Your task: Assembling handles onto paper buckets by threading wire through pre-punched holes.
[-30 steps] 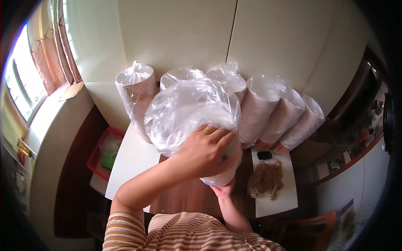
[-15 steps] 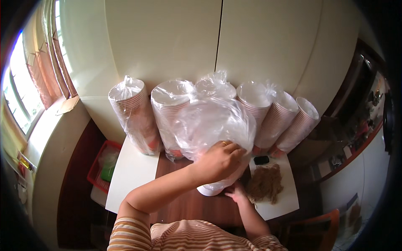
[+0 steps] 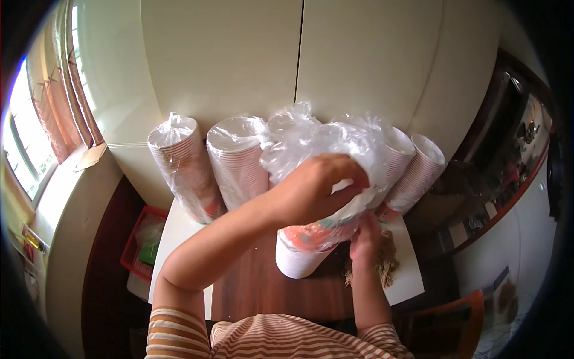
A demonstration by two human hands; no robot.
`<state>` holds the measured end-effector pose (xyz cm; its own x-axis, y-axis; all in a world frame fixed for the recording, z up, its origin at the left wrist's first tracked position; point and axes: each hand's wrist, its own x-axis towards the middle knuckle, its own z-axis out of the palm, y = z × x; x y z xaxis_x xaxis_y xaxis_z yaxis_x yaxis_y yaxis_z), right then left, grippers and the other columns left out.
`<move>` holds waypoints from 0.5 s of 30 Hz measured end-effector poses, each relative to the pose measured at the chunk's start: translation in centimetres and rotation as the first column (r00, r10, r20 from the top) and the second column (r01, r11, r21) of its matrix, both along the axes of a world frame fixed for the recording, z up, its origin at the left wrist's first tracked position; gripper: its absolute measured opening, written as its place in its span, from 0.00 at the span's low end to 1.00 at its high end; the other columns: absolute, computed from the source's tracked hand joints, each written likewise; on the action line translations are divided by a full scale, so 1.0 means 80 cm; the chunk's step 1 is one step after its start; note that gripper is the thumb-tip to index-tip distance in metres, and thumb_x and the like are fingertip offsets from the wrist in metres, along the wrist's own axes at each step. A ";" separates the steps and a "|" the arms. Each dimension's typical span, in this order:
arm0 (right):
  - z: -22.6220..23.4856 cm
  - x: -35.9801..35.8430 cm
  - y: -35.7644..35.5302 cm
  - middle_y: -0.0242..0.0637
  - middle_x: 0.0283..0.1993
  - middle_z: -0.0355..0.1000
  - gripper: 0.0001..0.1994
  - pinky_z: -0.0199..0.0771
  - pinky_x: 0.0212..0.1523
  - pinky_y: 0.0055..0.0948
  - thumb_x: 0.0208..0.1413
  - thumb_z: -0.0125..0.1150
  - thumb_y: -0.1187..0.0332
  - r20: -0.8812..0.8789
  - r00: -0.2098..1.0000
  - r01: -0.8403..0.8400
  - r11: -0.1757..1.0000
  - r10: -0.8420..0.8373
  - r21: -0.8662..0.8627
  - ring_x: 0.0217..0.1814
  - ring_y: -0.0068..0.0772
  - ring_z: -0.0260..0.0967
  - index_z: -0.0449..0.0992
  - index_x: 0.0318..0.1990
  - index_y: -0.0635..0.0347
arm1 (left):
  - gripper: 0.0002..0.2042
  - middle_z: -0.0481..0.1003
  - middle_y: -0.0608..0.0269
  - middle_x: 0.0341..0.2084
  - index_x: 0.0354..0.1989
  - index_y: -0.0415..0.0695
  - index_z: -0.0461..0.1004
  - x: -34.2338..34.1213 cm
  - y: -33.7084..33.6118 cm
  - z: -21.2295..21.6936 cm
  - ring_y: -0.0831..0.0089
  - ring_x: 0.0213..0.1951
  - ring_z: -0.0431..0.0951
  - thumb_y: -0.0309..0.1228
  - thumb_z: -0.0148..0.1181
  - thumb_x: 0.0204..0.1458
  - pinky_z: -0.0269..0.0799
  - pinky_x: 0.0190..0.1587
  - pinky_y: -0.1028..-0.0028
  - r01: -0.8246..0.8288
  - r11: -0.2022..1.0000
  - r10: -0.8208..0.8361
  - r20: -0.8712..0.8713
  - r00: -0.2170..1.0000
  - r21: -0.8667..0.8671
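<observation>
In front of me on the table a stack of white paper tubs (image 3: 298,258) stands, its lower part bare. A clear plastic bag (image 3: 353,143) billows over the upper part, where orange and green print shows. My left hand (image 3: 326,182) is over the top of the bag, with thumb and fingers curled together on the film. Low on the right side, my right hand (image 3: 366,239) grips the bag's edge against the stack. Its fingertips are partly hidden by the film.
Along the back stand several bagged tub stacks, among them one at the left (image 3: 182,170) and one at the right (image 3: 415,173). A tangle of brown twine (image 3: 387,263) lies by my right forearm. A red basket (image 3: 128,254) is low left, a wooden chair (image 3: 475,317) low right.
The bag has risen and shifted right, baring more of the white tubs. My left hand has moved up, and my right hand has come up from the stack's base to its side.
</observation>
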<state>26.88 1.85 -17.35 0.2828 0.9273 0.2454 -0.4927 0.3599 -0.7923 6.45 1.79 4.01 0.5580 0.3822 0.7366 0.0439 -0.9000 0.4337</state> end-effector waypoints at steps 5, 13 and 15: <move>0.127 -0.012 -0.014 0.46 0.64 0.56 0.35 0.47 0.67 0.46 0.50 0.65 0.53 0.227 0.967 -0.009 0.879 -0.113 0.477 0.66 0.44 0.52 0.57 0.60 0.61 | 0.04 0.77 0.63 0.33 0.36 0.37 0.75 0.005 0.002 0.056 0.79 0.39 0.75 0.21 0.58 0.51 0.71 0.45 0.76 -0.068 0.995 0.077 0.129 0.989 -0.078; 0.217 -0.014 0.013 0.61 0.71 0.29 0.65 0.60 0.62 0.49 0.29 0.80 0.66 0.625 0.129 0.056 0.635 -0.770 0.770 0.69 0.61 0.46 0.29 0.69 0.56 | 0.07 0.75 0.63 0.35 0.40 0.39 0.71 -0.025 0.043 0.113 0.74 0.39 0.77 0.24 0.57 0.55 0.73 0.48 0.72 0.357 0.888 -0.191 0.470 0.861 -0.292; 0.246 -0.012 0.039 0.62 0.70 0.29 0.66 0.62 0.61 0.48 0.30 0.79 0.66 0.610 0.264 0.070 0.646 -0.747 0.760 0.68 0.59 0.48 0.27 0.69 0.55 | 0.06 0.74 0.62 0.34 0.41 0.40 0.70 -0.022 0.053 0.108 0.71 0.40 0.77 0.24 0.55 0.56 0.76 0.47 0.67 0.619 0.636 -0.260 0.627 0.734 -0.461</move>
<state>25.90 4.96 2.36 -0.0966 0.3489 0.9322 0.6572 0.7257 -0.2036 4.68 6.05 12.63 0.4410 0.6332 0.6361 -0.6460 -0.2681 0.7147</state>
